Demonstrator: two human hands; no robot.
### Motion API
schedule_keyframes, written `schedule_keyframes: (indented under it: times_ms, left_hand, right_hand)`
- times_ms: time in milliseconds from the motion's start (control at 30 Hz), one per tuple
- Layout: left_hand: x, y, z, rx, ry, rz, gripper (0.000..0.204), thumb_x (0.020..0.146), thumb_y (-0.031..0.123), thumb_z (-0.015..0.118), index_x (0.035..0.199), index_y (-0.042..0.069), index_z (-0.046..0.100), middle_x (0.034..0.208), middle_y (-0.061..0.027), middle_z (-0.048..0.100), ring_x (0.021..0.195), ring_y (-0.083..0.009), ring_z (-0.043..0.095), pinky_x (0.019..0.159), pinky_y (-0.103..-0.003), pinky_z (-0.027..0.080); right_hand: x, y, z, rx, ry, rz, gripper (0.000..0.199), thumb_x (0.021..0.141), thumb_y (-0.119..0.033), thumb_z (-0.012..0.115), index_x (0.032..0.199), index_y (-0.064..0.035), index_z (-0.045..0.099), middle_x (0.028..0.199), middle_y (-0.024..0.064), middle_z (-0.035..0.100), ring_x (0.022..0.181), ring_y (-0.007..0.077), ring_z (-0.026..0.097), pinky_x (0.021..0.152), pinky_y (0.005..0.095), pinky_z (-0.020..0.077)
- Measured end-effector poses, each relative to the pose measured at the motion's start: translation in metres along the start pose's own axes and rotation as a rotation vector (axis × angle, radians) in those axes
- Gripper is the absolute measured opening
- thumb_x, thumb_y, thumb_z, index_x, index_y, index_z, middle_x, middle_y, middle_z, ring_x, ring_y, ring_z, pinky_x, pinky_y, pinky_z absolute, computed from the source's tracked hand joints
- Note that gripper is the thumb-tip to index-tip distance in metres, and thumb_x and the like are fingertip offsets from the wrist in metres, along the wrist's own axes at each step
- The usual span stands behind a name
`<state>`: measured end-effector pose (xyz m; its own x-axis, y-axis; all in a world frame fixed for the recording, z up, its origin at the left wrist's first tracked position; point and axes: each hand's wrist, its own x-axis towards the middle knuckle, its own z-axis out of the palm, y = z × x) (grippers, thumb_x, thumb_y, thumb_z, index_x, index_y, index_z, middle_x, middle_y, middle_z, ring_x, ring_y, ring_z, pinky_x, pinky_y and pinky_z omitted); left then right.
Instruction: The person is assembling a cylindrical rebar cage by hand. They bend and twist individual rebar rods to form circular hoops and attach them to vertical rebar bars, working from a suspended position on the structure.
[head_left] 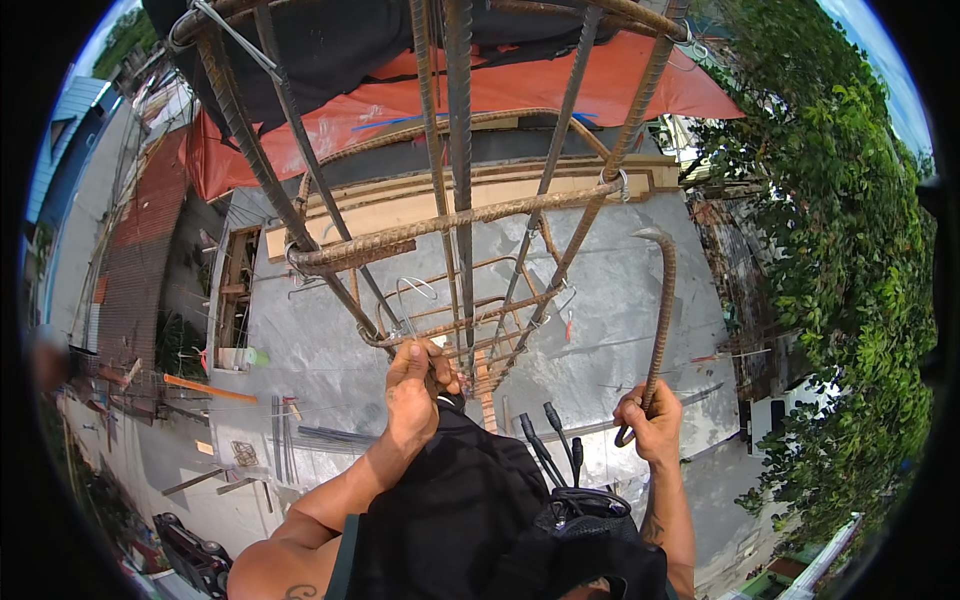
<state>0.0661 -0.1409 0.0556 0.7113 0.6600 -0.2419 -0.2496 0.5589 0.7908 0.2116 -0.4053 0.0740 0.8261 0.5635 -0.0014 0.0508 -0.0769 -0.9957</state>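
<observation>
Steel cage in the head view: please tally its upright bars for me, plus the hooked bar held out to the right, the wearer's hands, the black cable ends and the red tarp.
Upright bars: 6
Hooked bar: 1
Hands (left hand, right hand): 2
Cable ends: 3
Tarp: 1
Total: 13

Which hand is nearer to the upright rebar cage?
Left. The left hand is close by the lower part of the rebar cage; the right hand is off to its right, holding a hooked steel bar.
</observation>
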Motion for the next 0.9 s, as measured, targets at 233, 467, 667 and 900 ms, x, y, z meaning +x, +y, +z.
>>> schedule_keyframes:
  times_ms: [233,467,667,900]
  left_hand:
    - [0.069,0.048,0.042,-0.019,0.058,0.185,0.027,0.099,0.03,0.045,0.093,0.005,0.053,0.072,-0.0069,0.057,0.06,-0.0185,0.057,0.058,-0.032,0.049]
    - [0.118,0.045,0.047,-0.031,0.278,0.394,0.027,0.099,0.025,0.044,0.097,0.001,0.056,0.068,-0.0025,0.051,0.06,-0.014,0.049,0.057,-0.028,0.044]
    - [0.143,0.054,0.053,0.178,0.192,0.603,0.028,0.1,0.028,0.045,0.102,0.003,0.057,0.066,0.0022,0.047,0.062,-0.0063,0.042,0.06,-0.022,0.036]
    - [0.112,0.049,0.062,0.208,0.061,0.452,0.022,0.098,0.022,0.049,0.093,0.002,0.058,0.068,-0.001,0.049,0.061,-0.0109,0.047,0.059,-0.027,0.042]
  right_hand:
    - [-0.013,-0.002,-0.008,-0.022,-0.104,0.07,0.026,0.093,-0.024,0.059,0.088,-0.0025,0.045,0.065,0.0081,0.059,0.056,0.015,0.061,0.051,0.0266,0.0481]
    - [-0.022,0.014,-0.005,-0.037,-0.126,0.148,0.024,0.094,-0.024,0.058,0.09,-0.0024,0.046,0.066,0.0074,0.057,0.056,0.0138,0.057,0.052,0.0265,0.0465]
    - [-0.017,0.035,0.004,-0.084,-0.161,0.195,0.02,0.093,-0.016,0.056,0.102,-0.0005,0.049,0.068,0.0062,0.059,0.06,0.0132,0.057,0.055,0.0262,0.0456]
    - [-0.016,0.021,0.014,-0.053,-0.168,-0.008,0.017,0.095,-0.016,0.053,0.101,-0.0004,0.049,0.071,0.0088,0.063,0.05,0.0076,0.048,0.046,0.0226,0.0395]
